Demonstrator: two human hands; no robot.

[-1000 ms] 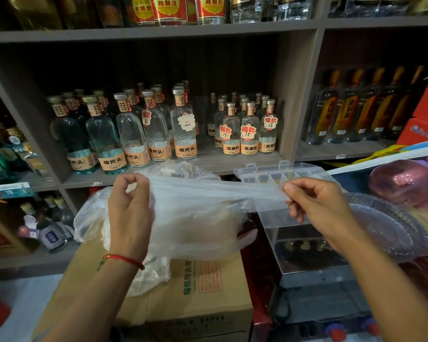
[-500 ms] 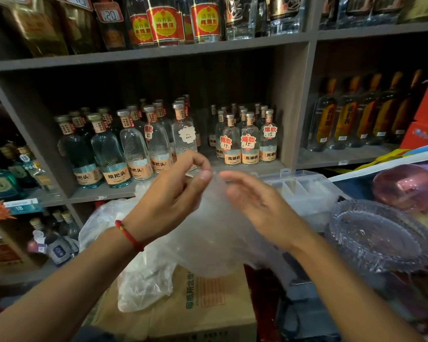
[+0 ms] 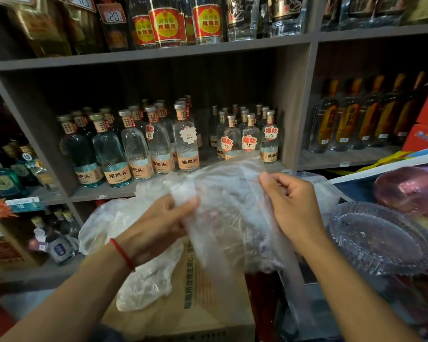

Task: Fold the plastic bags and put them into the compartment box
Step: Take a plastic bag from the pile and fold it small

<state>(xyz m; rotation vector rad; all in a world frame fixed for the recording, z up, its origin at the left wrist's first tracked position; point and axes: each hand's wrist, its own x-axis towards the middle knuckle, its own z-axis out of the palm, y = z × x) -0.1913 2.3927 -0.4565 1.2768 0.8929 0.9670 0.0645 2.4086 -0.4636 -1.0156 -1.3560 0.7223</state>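
I pinch the clear plastic bag (image 3: 229,218) in both hands, my left hand (image 3: 156,225) on one edge, my right hand (image 3: 290,208) on the other, to line up a fold. The compartment box (image 3: 316,191) waits just beyond my right fingers.

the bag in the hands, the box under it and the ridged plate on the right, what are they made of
Bag: thin clear plastic film, glossy, crinkled; the left hand's fingers show through.
Box: brown corrugated cardboard by the look, matte, printed green text.
Ridged plate: clear, shiny, glass or hard plastic; cannot tell which.
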